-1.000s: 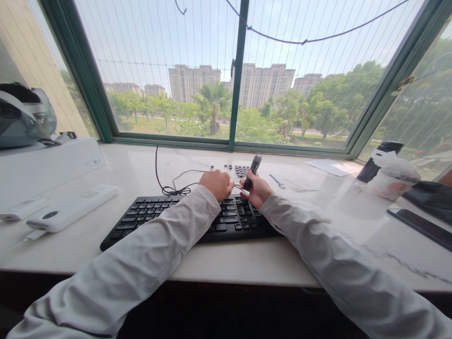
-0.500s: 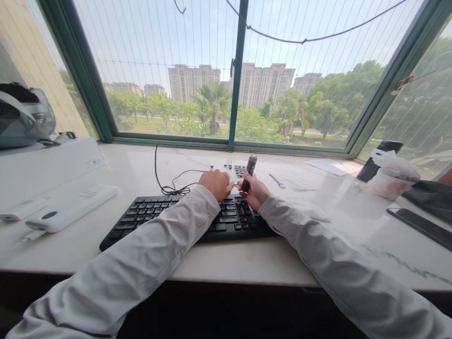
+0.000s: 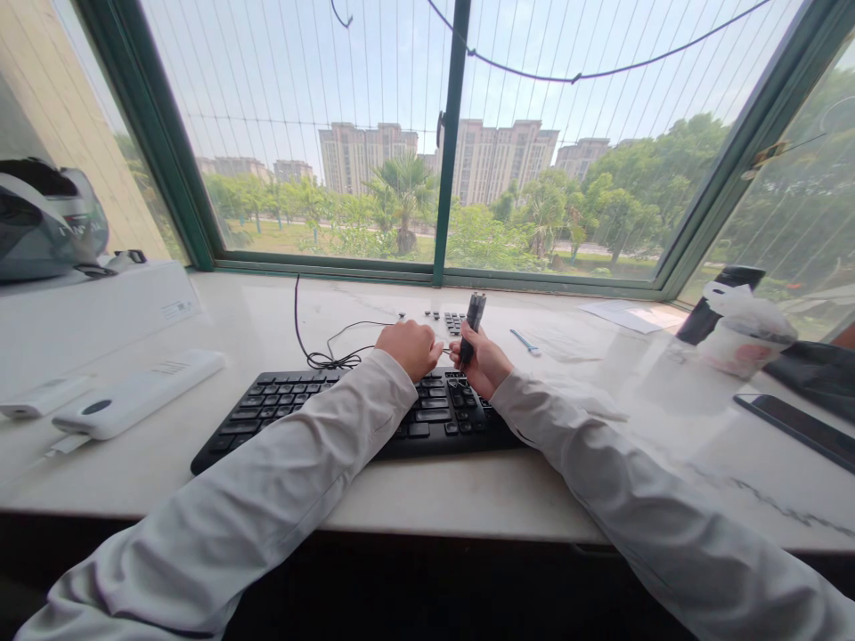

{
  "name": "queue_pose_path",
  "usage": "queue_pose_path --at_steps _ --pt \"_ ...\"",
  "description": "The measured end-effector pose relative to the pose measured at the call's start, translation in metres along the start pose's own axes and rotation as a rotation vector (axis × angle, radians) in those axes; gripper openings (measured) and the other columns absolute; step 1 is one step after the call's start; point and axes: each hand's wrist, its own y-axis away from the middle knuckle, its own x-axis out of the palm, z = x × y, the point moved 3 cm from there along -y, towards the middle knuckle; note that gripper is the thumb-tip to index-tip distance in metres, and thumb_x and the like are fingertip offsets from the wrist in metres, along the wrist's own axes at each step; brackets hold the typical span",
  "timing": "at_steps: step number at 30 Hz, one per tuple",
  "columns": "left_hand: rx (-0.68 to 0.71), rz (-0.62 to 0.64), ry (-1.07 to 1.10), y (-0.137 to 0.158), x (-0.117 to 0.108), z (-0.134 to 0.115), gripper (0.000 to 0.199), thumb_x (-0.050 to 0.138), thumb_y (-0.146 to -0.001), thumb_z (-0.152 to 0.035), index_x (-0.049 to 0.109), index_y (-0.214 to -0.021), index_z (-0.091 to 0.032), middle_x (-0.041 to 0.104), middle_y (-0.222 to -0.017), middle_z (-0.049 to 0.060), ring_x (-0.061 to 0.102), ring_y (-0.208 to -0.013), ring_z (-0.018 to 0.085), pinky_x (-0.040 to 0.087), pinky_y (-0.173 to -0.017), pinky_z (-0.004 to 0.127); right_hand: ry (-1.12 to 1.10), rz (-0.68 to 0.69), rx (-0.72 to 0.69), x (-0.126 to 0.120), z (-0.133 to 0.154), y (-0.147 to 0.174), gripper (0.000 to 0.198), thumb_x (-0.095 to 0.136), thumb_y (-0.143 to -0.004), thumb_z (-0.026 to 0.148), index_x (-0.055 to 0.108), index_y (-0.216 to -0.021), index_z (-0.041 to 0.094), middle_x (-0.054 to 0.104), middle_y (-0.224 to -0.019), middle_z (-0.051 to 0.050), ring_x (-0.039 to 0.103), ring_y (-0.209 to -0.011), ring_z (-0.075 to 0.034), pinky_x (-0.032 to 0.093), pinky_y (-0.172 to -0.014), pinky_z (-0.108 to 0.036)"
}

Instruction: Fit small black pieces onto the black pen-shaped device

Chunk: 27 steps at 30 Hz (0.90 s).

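Note:
A black keyboard [image 3: 418, 429] lies under both forearms, near the front of the white counter. My right hand [image 3: 491, 363] is wrapped round a black keycap puller [image 3: 474, 313], held upright over the keyboard's right part; thin wire shows at its lower end, just above the keys. Close on the left, my left hand [image 3: 409, 347] is closed in a fist, knuckles up, above the upper middle keys. Something thin shows between its thumb and the right hand's fingertips; what the left fingers hold is hidden. Behind the hands sit several loose black keycaps [image 3: 454, 322] on the counter.
A black cable [image 3: 332, 360] coils behind the keyboard. A blue-and-white stick [image 3: 525, 342] and clear plastic lie right of the hands. Farther right are a phone [image 3: 798, 427], papers [image 3: 628, 316] and a bagged cup [image 3: 745, 338]. On the left are a white power bank [image 3: 137, 393] and a box [image 3: 93, 316].
The keycap puller has tilted very slightly in my right hand. Both hands otherwise stay in place, and the view has shifted a touch.

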Motion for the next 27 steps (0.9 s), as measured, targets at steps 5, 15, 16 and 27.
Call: queue_pose_path --at_steps 5,15,16,27 --pt "-0.025 0.027 0.013 0.0008 -0.0015 -0.0005 0.046 0.041 -0.085 -0.051 0.072 -0.093 -0.018 0.068 -0.090 0.015 0.063 -0.088 0.029 0.047 -0.076 0.038 -0.013 0.008 -0.009 0.0003 0.0011 -0.0002 0.041 0.068 -0.070 0.044 0.036 -0.086 0.025 0.044 -0.054 0.009 0.040 -0.046 -0.007 0.029 -0.046 -0.018" --pt "-0.002 0.004 0.007 -0.0004 0.0017 0.0007 0.046 0.040 -0.085 -0.051 0.072 -0.092 -0.018 0.068 -0.089 0.015 0.064 -0.083 0.030 0.048 -0.072 0.039 0.007 0.020 -0.033 0.0016 0.0004 0.0006 0.045 0.071 -0.066 0.047 0.037 -0.084 0.025 0.043 -0.053 0.009 0.039 -0.047 -0.008 0.027 -0.045 -0.019" --pt "-0.001 0.004 0.006 -0.0002 0.0017 0.0007 0.046 0.040 -0.085 -0.051 0.072 -0.092 -0.018 0.068 -0.089 0.015 0.064 -0.083 0.030 0.048 -0.072 0.039 0.009 0.020 -0.038 0.0016 0.0002 0.0005 0.045 0.071 -0.065 0.047 0.037 -0.084 0.025 0.043 -0.053 0.009 0.039 -0.047 -0.008 0.027 -0.046 -0.019" --pt "0.008 -0.001 0.003 0.0003 0.0006 0.0009 0.044 0.042 -0.084 -0.050 0.072 -0.089 -0.018 0.068 -0.087 0.015 0.064 -0.081 0.029 0.048 -0.070 0.038 0.074 0.066 -0.174 0.0072 -0.0055 0.0032 0.043 0.071 -0.064 0.049 0.042 -0.083 0.023 0.042 -0.060 0.008 0.037 -0.053 -0.007 0.027 -0.050 -0.022"
